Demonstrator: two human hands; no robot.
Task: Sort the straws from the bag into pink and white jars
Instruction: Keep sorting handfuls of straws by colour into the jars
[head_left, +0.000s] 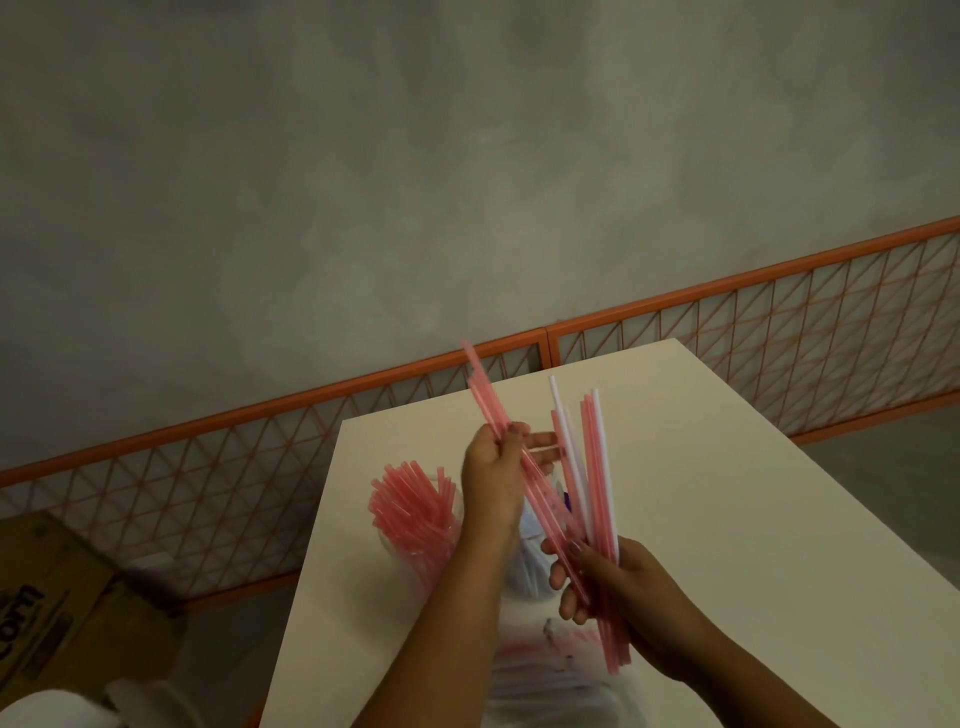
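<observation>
— Grey plaster wall fills the upper frame, an orange mesh fence (727, 332) runs across the middle, and we stand at the white table (727, 493) in the lower right. What are we holding?

— Our right hand (618, 597), low and right of centre, has its fingers curled closed round a mixed bundle of straws (597, 467), pink and white together, fanning up and slightly left from the fist. Our left hand (491, 483), just left of centre, pinches a few pink straws (485, 400) between thumb and fingertips; their long axis slants from upper left down toward the right hand, where their lower ends seem to be in the bundle.

— And the jars?

— The pink jar (415, 512) sits on the table just left of our left wrist, already thick with pink straws, their tips leaning up and left. The white jar (527, 566) is mostly hidden between our forearms; we only make out pale, blurred shapes there. Something clear and blurred near the bottom centre is probably the bag (540, 670).

— So which way must we go?

— We judge the pinched pink ones must come free upward along their own axis, then swing left and down; the left hand is the nearer one to that jar.
</observation>
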